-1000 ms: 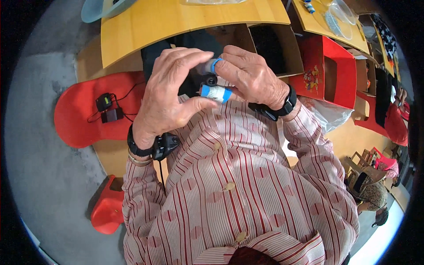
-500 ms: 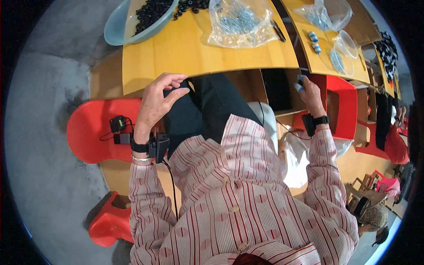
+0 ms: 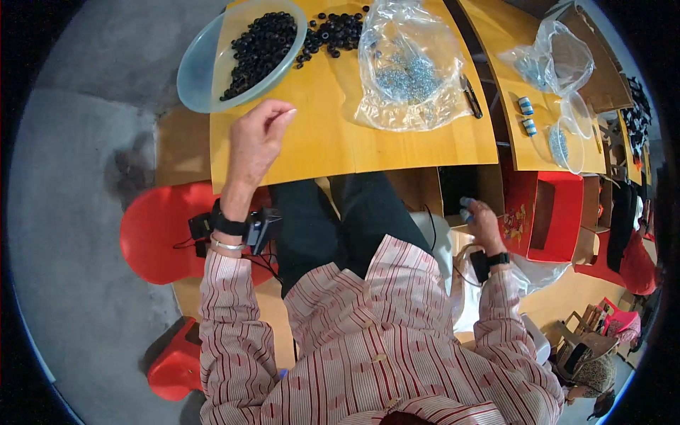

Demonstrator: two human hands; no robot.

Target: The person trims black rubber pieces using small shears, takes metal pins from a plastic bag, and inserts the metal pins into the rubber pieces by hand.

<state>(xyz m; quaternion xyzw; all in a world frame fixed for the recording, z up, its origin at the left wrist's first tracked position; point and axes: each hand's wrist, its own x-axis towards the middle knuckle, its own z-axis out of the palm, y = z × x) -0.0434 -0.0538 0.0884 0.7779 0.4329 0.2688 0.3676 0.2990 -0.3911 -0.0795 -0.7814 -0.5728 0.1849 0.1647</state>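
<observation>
My left hand (image 3: 258, 142) is over the near left part of the yellow table (image 3: 319, 152), just below a pale blue bowl (image 3: 195, 78). Its fingers are curled in against the thumb; anything between them is too small to see. Black ring-like pieces (image 3: 262, 53) fill the bowl, and more lie loose (image 3: 336, 32) beside it. My right hand (image 3: 485, 225) hangs below the table's edge, by an open cardboard box (image 3: 489, 191) with a dark inside. Pale blue-and-white wraps show on its bent fingertips, and what they may hold cannot be made out.
A clear plastic bag of small metal pieces (image 3: 407, 78) lies on the table beside a black pen-like tool (image 3: 471, 97). On the right-hand table are blue-and-white rolls (image 3: 525, 106) and a clear tub (image 3: 570, 145). Red chairs (image 3: 159, 234) and a red bin (image 3: 559, 216) stand around.
My left hand has moved from the table's near edge to above the tabletop, closer to the bowl, its fingers curling tighter. The right hand has come left to the cardboard box. The view has tilted up.
</observation>
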